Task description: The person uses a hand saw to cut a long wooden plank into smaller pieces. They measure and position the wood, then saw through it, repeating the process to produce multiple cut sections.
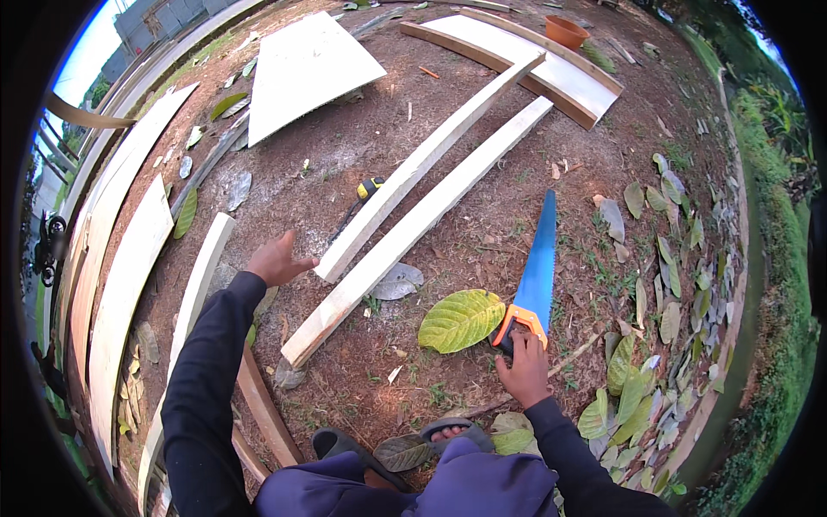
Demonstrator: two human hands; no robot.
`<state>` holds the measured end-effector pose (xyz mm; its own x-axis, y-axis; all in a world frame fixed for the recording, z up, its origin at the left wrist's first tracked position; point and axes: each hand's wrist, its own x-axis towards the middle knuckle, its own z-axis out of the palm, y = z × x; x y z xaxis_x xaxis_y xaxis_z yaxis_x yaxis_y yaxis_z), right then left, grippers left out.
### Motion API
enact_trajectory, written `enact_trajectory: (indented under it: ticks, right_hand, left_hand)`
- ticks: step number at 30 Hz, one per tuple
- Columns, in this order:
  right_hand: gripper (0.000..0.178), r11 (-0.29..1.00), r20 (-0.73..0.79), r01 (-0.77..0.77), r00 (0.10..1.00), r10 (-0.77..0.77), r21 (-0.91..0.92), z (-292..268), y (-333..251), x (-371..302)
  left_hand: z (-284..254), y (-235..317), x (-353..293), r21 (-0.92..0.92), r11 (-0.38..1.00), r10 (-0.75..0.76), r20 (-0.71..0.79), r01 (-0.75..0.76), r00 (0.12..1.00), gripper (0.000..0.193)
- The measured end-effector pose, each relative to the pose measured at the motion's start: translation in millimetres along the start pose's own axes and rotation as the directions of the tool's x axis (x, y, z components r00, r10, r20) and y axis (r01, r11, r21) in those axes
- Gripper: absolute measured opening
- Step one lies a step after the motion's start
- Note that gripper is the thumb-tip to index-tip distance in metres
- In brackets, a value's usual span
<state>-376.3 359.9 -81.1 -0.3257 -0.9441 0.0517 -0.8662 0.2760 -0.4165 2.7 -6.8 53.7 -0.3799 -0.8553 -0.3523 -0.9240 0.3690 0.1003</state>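
Note:
My right hand [524, 372] has its fingers curled at the orange and black handle of a handsaw [538, 263]. The saw's blue blade points away from me, close over the ground. On the left, my left hand [280, 260] is held out with thumb and fingers apart, beside the near end of a pale wooden beam [422, 168]. A second pale beam [413, 237] lies alongside it, to the right and nearer to me. Left of the first beam, a yellow and black tape measure [370, 187] rests on the soil, with a dark strip running from it toward my left hand.
A white board [310, 69] lies farther off. At the far right, a wood-framed panel [525, 65] supports the first beam's end, near an orange bowl [566, 33]. Long boards [129, 302] line the left. A big yellow-green leaf [461, 321] touches the saw's handle.

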Motion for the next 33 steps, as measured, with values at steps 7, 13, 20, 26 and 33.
enact_trajectory:
  ticks: [7, 13, 20, 26, 33]
  right_hand:
    - [0.081, 0.995, -0.08, 0.034, 0.996, -0.042, -0.098, 27.5, -17.9, -14.3]
    - [0.082, 0.994, -0.076, 0.001, 0.997, -0.009, -0.109, 26.3, -6.4, -17.8]
    - [0.082, 0.988, -0.095, 0.001, 0.995, -0.016, -0.154, 34.9, -14.5, -15.4]
    - [0.083, 0.993, -0.104, -0.036, 0.994, 0.024, -0.116, 33.6, -19.0, -16.4]
    - [0.081, 0.995, -0.118, -0.042, 0.993, 0.031, -0.091, 34.3, -18.8, -15.0]
  left_hand:
    - [95.3, 41.0, 56.9, -0.288, 0.958, -0.041, -0.185, -0.014, 0.982, 0.059]
    - [119.2, 57.0, 1.7, -0.159, 0.975, 0.049, -0.528, -0.155, 0.848, 0.04]
    - [162.7, 20.6, -103.6, -0.13, 0.982, 0.031, -0.598, -0.135, 0.801, 0.048]
    - [171.3, -11.6, -153.6, -0.064, 0.991, 0.053, -0.611, -0.116, 0.79, 0.055]
    - [146.2, -9.6, -130.5, -0.318, 0.948, -0.101, -0.258, 0.015, 0.961, 0.055]
